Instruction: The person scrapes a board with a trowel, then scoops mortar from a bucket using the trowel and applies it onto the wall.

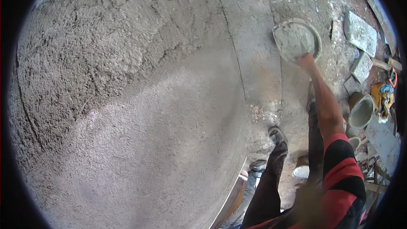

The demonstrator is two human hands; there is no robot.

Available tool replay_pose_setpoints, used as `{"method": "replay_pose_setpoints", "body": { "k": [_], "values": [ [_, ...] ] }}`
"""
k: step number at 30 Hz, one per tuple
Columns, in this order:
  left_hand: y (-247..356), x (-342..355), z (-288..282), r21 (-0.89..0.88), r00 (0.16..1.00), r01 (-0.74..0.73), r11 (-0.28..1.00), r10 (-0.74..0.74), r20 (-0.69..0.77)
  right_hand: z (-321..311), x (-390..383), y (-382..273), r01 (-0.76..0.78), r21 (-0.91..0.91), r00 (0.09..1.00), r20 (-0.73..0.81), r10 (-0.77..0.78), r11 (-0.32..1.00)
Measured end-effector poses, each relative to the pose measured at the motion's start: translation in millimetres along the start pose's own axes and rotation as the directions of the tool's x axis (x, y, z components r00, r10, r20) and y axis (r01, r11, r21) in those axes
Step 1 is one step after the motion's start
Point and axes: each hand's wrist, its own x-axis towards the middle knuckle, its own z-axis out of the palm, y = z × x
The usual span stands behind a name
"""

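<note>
My right arm, in a red and black striped sleeve, reaches out to a round pan (317, 34) of wet grey mortar (292, 38). At the pan's near rim, my right hand (306, 60) is closed, with its fingers down at the mortar. A paler pointed patch shows in the mortar just beyond the fingers; what the hand grips cannot be made out. My left hand is out of view. To the left rises a wide wall (169, 144) of grey mortar, smoother in its lower part and rough in its upper part.
A bucket (361, 110), a yellow bag (382, 97) and pale blocks (360, 33) lie at the right among boards and rubble. My sandalled foot (277, 135) stands near the wall's base. Another person's jeans leg (245, 199) shows at the bottom, beside the wall's edge.
</note>
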Motion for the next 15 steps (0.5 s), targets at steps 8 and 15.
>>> {"method": "replay_pose_setpoints", "body": {
  "k": [8, 15],
  "values": [
    [-4, 11, -29, 0.050, 0.998, 0.066, 0.997, -0.066, 0.011, -109, -130, -104, -0.159, 0.808, 0.986, 0.158, 0.052, 0.568],
    [10, 32, -61, 0.128, 0.975, 0.200, 0.971, -0.210, 0.073, -175, -207, -332, 0.507, 0.559, 0.714, -0.698, 0.044, 0.656]
  ]
}}
